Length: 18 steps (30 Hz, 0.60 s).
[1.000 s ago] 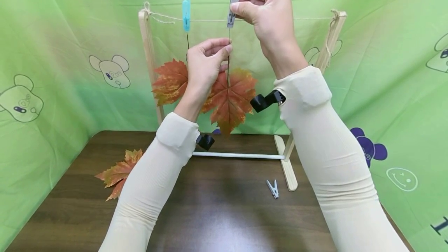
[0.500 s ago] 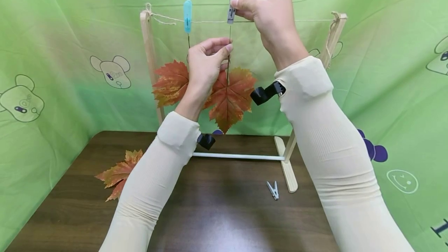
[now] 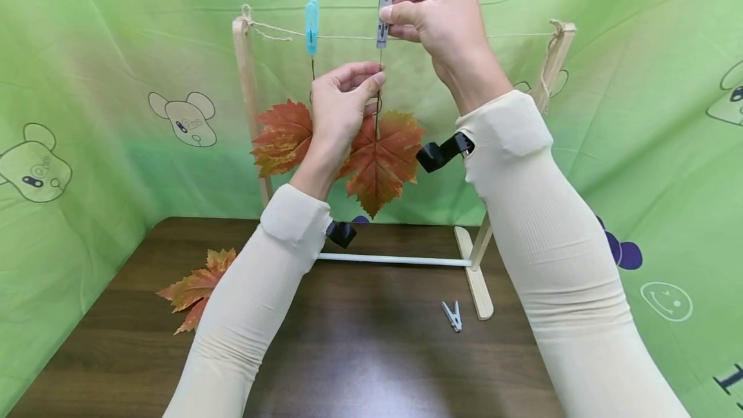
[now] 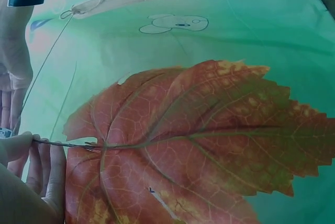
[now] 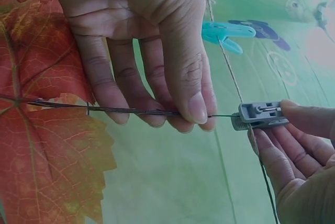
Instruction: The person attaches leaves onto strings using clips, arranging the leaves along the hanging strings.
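My left hand [image 3: 342,102] pinches the thin dark stem [image 5: 112,110] of an orange-red maple leaf [image 3: 380,153] between thumb and fingers. The leaf hangs below that hand, its tip downward. Above, my right hand [image 3: 447,21] pinches the upper end of a grey clothespin [image 3: 382,21] at the string [image 3: 348,37]. In the right wrist view, the stem's end meets the clothespin's mouth and the string passes at the same spot; how fully the mouth grips both, I cannot tell. Left of this, a light-blue clothespin [image 3: 311,26] holds a second maple leaf [image 3: 284,137] on the string.
A wooden frame, with left post [image 3: 246,76] and right post [image 3: 551,69], carries the string. Its white bar [image 3: 400,259] runs low across the back. On the brown table [image 3: 348,353] lie another maple leaf [image 3: 197,289], partly behind my left sleeve, and a grey clothespin [image 3: 452,316].
My right hand lifted the grey clothespin slightly above the string, then lowered it again onto the string's level. The left hand has stayed nearly still, pinching the stem.
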Tool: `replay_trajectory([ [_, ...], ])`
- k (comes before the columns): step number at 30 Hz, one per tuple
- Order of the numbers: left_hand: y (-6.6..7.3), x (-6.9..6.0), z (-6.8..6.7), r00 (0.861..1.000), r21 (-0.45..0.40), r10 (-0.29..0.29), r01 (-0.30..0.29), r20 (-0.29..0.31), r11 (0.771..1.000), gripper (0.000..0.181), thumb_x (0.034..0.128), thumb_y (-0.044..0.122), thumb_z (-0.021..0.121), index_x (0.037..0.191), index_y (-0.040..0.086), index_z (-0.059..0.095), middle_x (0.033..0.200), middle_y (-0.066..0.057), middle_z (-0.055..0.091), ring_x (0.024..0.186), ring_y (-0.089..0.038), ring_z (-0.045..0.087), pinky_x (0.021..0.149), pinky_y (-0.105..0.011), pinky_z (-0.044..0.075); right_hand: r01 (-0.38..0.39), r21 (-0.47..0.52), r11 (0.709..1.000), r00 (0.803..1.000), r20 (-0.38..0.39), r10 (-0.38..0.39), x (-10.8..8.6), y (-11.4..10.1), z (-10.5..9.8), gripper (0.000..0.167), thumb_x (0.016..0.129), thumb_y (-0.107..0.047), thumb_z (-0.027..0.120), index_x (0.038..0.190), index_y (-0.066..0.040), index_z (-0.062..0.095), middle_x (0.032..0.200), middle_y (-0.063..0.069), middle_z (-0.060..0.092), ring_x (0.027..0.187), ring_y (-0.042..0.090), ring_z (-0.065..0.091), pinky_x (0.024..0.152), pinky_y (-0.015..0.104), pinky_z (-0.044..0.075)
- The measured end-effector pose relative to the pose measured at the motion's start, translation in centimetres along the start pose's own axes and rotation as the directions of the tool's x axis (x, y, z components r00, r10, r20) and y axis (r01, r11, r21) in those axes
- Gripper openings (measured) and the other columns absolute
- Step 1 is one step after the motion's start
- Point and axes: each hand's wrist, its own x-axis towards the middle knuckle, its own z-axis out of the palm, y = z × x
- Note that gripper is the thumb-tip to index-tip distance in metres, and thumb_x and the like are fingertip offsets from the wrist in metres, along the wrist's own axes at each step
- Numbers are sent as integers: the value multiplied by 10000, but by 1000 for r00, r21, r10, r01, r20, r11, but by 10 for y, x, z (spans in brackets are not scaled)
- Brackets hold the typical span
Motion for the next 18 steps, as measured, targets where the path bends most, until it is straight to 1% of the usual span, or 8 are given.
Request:
replay_trajectory([
  [4,1,0,0,1000,-13,6,-6,3,1000,195,951,109,774,1132,43,802,1092,-142,789,935,-231,742,742,-278,639,-2,-15,1000,1000,9,2,0,1,-1,143,853,127,780,858,-6,727,802,71,677,763,172,670,713,240,625],
  [10,2,2,0,1000,-19,-4,4,0,1000,192,945,123,781,1124,60,809,1060,-110,793,936,-228,734,766,-305,648,-6,-27,1000,1000,13,6,0,2,-1,139,849,123,785,859,-7,736,794,66,685,753,164,678,708,232,627],
  [13,3,2,0,1000,-27,-5,5,-1,1000,194,946,114,778,1128,53,806,1085,-136,789,917,-216,729,775,-315,649,-17,-27,999,1000,15,17,0,2,-1,140,845,128,786,857,-4,739,790,67,684,748,163,678,714,234,630],
  [15,3,2,0,1000,-31,0,0,-1,1000,195,948,105,773,1131,43,803,1109,-165,782,895,-203,720,769,-310,648,-20,-30,999,1000,17,20,0,2,-1,138,844,128,786,858,-3,742,792,69,682,749,165,681,720,236,632],
  [18,3,1,0,1000,-35,2,-2,-2,999,193,948,101,772,1130,44,805,1110,-169,782,879,-196,713,756,-290,643,-22,-31,999,1000,19,22,0,3,-1,136,840,127,788,858,-1,745,792,71,683,747,169,684,725,237,633],
])
